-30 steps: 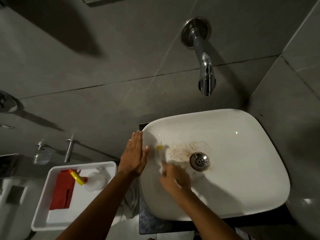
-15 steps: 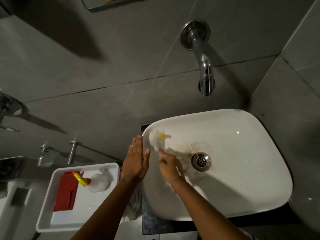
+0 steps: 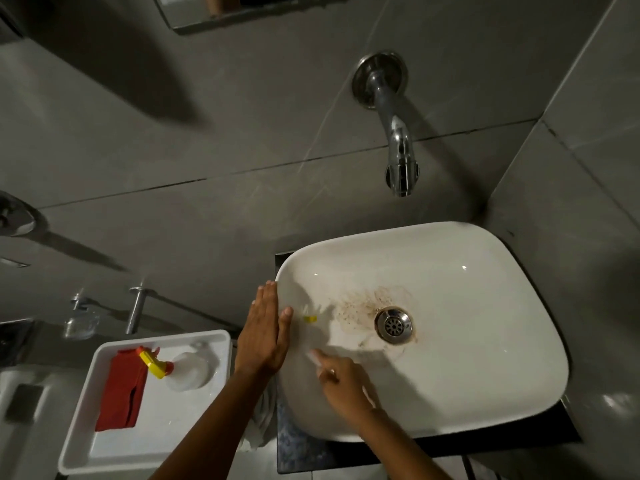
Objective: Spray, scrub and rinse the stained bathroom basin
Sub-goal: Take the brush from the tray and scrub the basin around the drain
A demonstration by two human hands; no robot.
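Note:
The white basin (image 3: 485, 358) has brown stains (image 3: 360, 306) smeared to the left of its metal drain (image 3: 393, 323). My left hand (image 3: 263, 334) lies flat and open on the basin's left rim. Inside the basin, near the left front wall, my right hand (image 3: 343, 386) is closed on a small white brush (image 3: 309, 318) with a yellow band. The brush head points away from me, left of the stains. A clear spray bottle (image 3: 183, 370) with a yellow and red trigger lies in the white tray (image 3: 104, 455) to the left.
A red cloth (image 3: 121, 393) lies in the tray beside the bottle. A chrome wall tap (image 3: 398, 157) hangs over the basin's far edge, with no water running. Grey tiled walls close in behind and at the right. A glass soap dish (image 3: 81, 320) hangs on the wall at the left.
My right hand swept the brush from the stain up the basin's left wall, then drew back toward me. The stain looks more smeared. My left hand stayed on the rim.

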